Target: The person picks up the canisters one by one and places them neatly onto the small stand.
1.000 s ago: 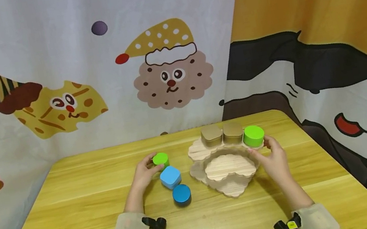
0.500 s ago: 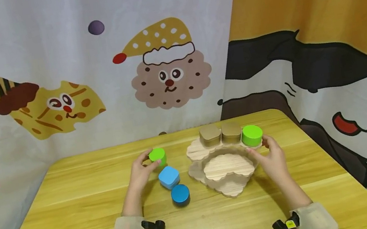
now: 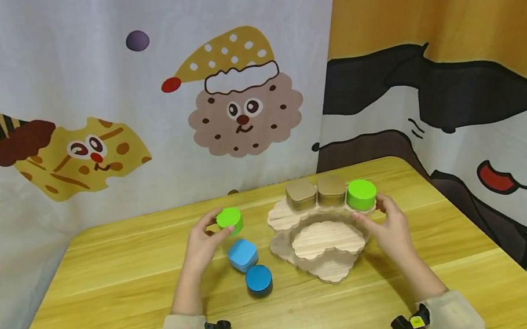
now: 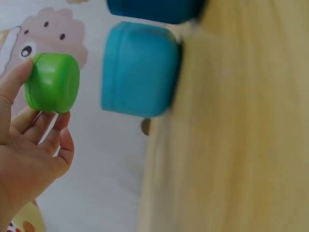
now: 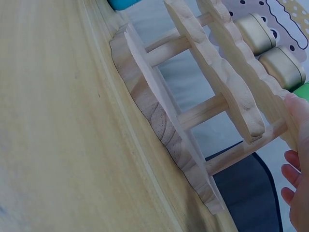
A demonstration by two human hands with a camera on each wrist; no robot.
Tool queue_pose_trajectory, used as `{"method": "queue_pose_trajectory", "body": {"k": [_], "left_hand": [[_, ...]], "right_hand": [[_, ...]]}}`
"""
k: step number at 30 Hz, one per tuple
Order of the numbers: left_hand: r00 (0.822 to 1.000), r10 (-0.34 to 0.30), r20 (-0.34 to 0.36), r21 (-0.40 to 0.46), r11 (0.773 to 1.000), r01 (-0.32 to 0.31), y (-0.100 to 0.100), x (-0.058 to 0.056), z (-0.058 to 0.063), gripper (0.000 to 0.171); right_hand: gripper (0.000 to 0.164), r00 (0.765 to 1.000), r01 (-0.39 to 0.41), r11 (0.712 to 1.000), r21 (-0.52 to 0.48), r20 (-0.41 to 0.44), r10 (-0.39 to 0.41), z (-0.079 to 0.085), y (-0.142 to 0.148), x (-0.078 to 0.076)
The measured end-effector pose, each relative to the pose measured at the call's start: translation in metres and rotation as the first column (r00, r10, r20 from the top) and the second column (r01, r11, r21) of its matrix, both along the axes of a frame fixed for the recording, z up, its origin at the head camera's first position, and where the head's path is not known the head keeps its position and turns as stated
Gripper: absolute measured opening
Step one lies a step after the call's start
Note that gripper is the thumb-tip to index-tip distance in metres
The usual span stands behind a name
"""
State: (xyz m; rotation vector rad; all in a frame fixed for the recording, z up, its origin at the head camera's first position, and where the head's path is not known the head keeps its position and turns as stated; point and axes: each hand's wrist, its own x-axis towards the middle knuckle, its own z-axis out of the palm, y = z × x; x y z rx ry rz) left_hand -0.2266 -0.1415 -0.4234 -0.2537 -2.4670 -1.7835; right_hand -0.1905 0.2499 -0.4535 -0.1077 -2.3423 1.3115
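My left hand (image 3: 202,242) pinches a small round green container (image 3: 230,221) between thumb and fingers. In the left wrist view the green container (image 4: 53,83) hangs clear of the table, with a lid seam around it. My right hand (image 3: 388,228) grips the right edge of the top tier of a scalloped wooden tiered stand (image 3: 329,242). Posts joining its tiers show in the right wrist view, where my right thumb lies on the top board and fingers curl below. On that tier sit two gold square containers (image 3: 301,194) and another green round container (image 3: 362,195).
Between the left forearm and the stand, a light-blue square container (image 3: 243,255) and a darker blue round one (image 3: 259,280) rest on the wooden table (image 3: 323,324). A printed curtain (image 3: 93,71) hangs behind the table's far edge.
My left hand has raised the green container off the table, away from the light-blue one, tilting it slightly. The right hand stays at the stand.
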Motion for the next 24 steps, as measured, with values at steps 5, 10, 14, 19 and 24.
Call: {"method": "queue_pose_trajectory", "body": {"k": [5, 10, 14, 19, 24], "left_hand": [[0.998, -0.018, -0.063, -0.004, 1.0, 0.017, 0.001, -0.006, -0.007, 0.055], [0.993, -0.055, -0.1, -0.019, 0.998, 0.053, 0.012, 0.001, 0.007, 0.055], [0.99, -0.08, -0.115, -0.016, 0.997, 0.078, 0.022, 0.006, 0.019, 0.055], [0.984, -0.111, -0.143, -0.021, 0.994, 0.109, 0.037, 0.023, 0.048, 0.051], [0.977, -0.133, -0.165, -0.007, 0.991, 0.134, 0.051, 0.033, 0.067, 0.051]], "right_hand": [[0.069, 1.0, 0.0, 1.0, -0.004, 0.012, 0.0, 0.002, 0.0, 0.0], [0.068, 1.0, 0.009, 1.0, 0.005, 0.008, -0.009, 0.001, 0.0, 0.0], [0.067, 1.0, 0.007, 1.0, 0.007, 0.005, -0.007, 0.001, 0.0, 0.0], [0.068, 1.0, 0.004, 1.0, 0.006, 0.011, -0.004, 0.001, 0.0, 0.001], [0.066, 1.0, -0.001, 1.0, -0.003, -0.003, 0.001, 0.0, 0.0, 0.0]]}}
